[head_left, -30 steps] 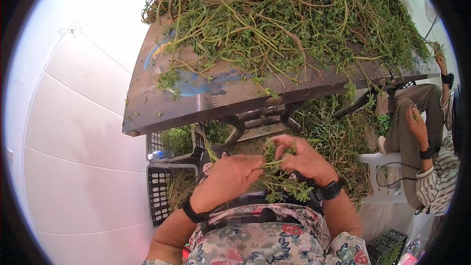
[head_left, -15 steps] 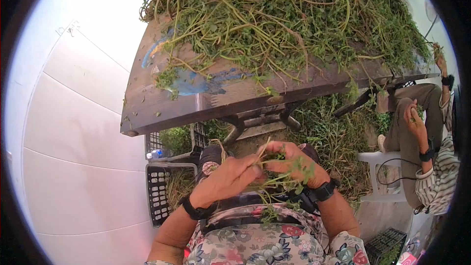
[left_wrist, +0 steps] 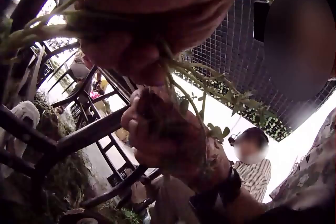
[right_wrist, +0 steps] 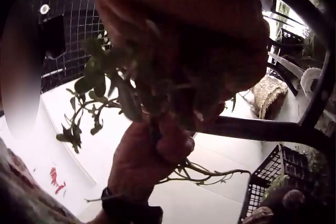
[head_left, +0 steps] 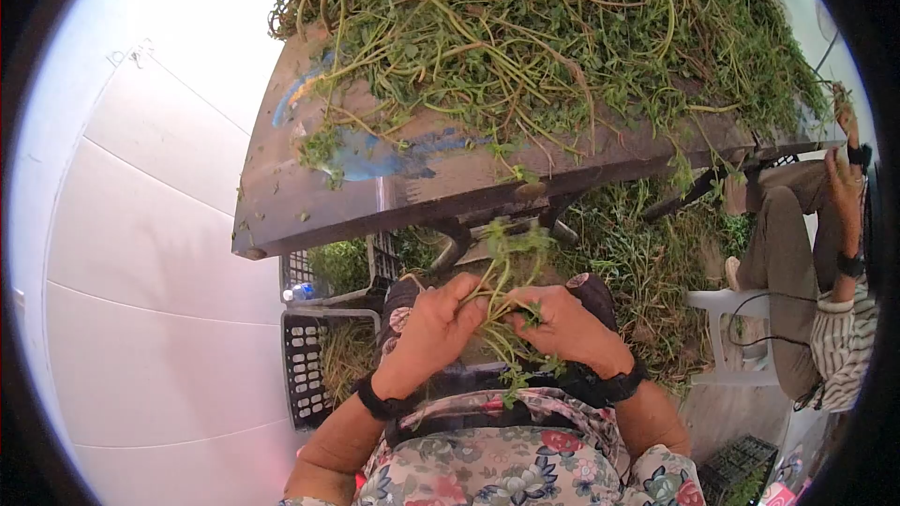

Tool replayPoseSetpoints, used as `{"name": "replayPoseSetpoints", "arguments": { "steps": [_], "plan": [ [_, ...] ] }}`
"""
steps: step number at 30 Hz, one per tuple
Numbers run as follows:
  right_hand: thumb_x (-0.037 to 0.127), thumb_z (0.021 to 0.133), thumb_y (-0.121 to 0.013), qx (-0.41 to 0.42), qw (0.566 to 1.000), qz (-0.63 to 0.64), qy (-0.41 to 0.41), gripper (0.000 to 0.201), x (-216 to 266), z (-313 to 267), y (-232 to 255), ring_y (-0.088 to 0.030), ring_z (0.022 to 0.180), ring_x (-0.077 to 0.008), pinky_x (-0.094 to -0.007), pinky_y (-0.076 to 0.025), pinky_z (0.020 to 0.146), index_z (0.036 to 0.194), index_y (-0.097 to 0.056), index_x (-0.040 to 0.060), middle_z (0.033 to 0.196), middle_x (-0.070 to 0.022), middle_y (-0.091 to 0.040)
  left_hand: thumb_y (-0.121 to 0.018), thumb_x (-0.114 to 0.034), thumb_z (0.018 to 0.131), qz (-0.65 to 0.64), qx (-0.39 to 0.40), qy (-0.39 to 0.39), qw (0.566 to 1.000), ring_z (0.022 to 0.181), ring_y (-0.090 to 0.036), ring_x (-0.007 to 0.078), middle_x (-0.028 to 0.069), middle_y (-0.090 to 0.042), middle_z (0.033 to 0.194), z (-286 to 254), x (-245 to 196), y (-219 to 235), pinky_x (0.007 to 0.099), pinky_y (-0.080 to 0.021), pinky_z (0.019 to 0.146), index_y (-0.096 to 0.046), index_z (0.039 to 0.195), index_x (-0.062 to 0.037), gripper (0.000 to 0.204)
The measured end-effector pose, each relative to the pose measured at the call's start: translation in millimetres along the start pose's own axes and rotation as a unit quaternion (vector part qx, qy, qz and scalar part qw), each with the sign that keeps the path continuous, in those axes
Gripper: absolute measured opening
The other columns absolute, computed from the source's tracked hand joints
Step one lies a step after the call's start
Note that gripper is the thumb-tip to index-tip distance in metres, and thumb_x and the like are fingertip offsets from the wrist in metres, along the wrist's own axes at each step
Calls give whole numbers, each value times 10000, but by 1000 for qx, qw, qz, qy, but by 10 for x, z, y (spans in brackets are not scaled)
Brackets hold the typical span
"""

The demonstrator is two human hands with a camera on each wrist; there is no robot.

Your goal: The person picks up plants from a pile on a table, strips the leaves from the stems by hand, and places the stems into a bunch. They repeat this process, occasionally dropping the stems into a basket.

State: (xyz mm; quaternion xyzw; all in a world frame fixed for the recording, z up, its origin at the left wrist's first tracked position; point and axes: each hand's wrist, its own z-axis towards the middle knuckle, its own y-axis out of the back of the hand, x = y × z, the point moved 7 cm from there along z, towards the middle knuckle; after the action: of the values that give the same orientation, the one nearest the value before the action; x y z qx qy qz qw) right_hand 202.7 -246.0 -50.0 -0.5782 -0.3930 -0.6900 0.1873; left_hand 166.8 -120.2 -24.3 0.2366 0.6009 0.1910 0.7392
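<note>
In the head view my left hand [head_left: 433, 326] grips a small bunch of green leafy stems [head_left: 503, 272] over my lap. Its thumb and forefinger close round the stalks. My right hand [head_left: 570, 326] is just across from it, pinching part of the same bunch, with a few leaves showing by its fingertips. Some stems stick up above both hands and others hang below them. Thin stalks with small rounded leaves [right_wrist: 97, 79] show beside my right hand in the right wrist view. The palms are mostly in shadow in the wrist views.
A big heap of stems [head_left: 525, 47] covers much of the wooden table [head_left: 309, 211] ahead. Black plastic crates [head_left: 305, 370] stand at the left. More greens [head_left: 647, 281] lie on the ground. On the right another person in a striped sleeve [head_left: 839, 337] sits by a white chair [head_left: 731, 342].
My hands have lowered slightly and drawn a little apart. Stems now point up above them. My right hand has turned back-up. The other person's hand has lifted from the knee toward the table.
</note>
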Motion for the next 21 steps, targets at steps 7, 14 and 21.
{"name": "replayPoseSetpoints", "arguments": {
  "steps": [7, 14, 21],
  "plan": [
    [116, 780, -576, -112, 980, -160, 27, 252, -159, -25, -59, -574, 777, -384, -395, -461, 668, 1007, -537, 14, 834, -209, -587, -529, -167, 853, -38, 35, 48, 998, 611, -485, 353, 166, -483, 688, -47, -51, -142, 347, -401, 540, -501, 846, -10, 159],
    [35, 816, -511, -311, 851, 405, -124, 142, -757, -249, 594, -501, 651, -87, -246, -395, 518, 939, -570, 73, 827, -22, -570, -557, -148, 824, 18, 15, 64, 998, 618, -464, 396, 195, -467, 662, -2, 34, -13, 380, -393, 540, -472, 779, 4, 180],
    [72, 841, -529, -201, 889, 405, -68, 97, -349, -349, 723, -485, 605, -54, -210, -390, 525, 925, -577, 60, 799, -6, -578, -543, -122, 830, 34, 26, 62, 997, 520, -342, 242, 138, -385, 598, 26, 35, -77, 328, -352, 498, -441, 724, 17, 202]
  ]
}}
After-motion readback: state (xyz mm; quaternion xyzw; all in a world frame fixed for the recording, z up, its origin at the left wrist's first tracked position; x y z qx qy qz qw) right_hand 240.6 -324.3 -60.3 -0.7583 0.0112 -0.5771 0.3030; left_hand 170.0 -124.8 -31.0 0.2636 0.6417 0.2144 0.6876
